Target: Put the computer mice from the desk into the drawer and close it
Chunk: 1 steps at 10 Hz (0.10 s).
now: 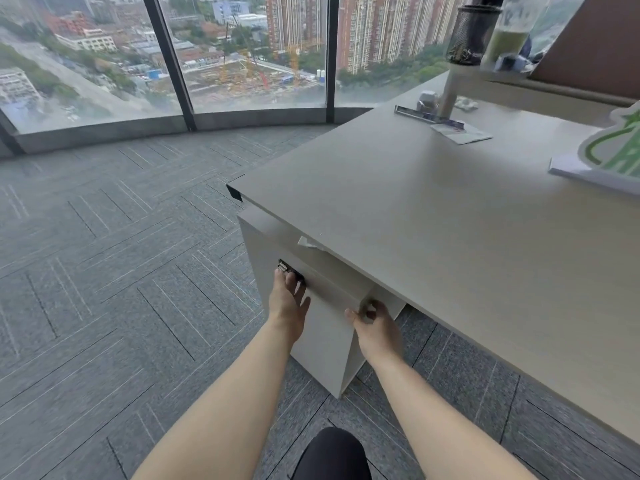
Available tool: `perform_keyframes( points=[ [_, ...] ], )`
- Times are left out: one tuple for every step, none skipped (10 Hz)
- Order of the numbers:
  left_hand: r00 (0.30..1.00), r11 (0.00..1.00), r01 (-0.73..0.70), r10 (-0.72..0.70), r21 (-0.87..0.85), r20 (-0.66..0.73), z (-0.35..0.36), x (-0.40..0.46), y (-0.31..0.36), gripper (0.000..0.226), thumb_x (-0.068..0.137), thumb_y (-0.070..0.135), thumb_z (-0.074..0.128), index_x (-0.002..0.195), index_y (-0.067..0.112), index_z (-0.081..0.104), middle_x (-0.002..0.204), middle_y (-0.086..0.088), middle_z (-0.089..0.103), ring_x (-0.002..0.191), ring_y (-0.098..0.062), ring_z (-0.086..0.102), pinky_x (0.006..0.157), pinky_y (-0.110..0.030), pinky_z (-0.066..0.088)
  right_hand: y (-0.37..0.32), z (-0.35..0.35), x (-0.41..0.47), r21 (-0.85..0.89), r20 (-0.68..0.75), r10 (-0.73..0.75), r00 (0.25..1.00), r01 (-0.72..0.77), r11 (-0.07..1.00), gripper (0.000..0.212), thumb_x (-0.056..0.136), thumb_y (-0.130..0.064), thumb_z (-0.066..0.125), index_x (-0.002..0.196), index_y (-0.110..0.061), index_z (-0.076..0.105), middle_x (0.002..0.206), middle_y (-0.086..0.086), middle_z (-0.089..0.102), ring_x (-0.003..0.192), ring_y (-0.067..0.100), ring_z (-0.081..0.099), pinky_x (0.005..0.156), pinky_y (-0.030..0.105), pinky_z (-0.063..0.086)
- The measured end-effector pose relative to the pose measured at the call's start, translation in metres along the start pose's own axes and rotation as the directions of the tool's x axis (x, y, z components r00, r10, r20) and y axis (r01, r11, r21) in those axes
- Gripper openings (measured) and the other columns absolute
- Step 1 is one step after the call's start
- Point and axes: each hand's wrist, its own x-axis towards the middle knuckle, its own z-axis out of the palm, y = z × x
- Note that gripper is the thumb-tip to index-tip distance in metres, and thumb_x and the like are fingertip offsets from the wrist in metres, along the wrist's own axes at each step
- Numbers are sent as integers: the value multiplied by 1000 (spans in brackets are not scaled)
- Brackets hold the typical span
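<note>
Both hands grip the drawer (332,289) front under the desk (433,220): left hand (287,299) at its far end, right hand (377,323) curled round the near corner; no legible writing.

The desk (433,209) is showing a pale beige-grey top, and the drawer unit (325,341) under it is showing off-white panels with a small black lock (289,268). The carpet (121,254) is showing grey tiles streaked with thin light and dark lines, while the cat-shaped card (613,147) is showing green on white.
</note>
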Motion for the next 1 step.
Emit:
perform_keyframes(
  points=[
    [1000, 992, 1, -3, 129, 15, -1, -8, 1, 61, 99, 51, 28, 147, 15, 37, 151, 4, 42, 135, -25, 45, 112, -41, 33, 1, 0, -3, -109, 51, 22, 998, -16, 994, 40, 90, -46, 62, 115, -15, 58, 111, 7, 72, 106, 31, 66, 80, 34, 50]
  ],
)
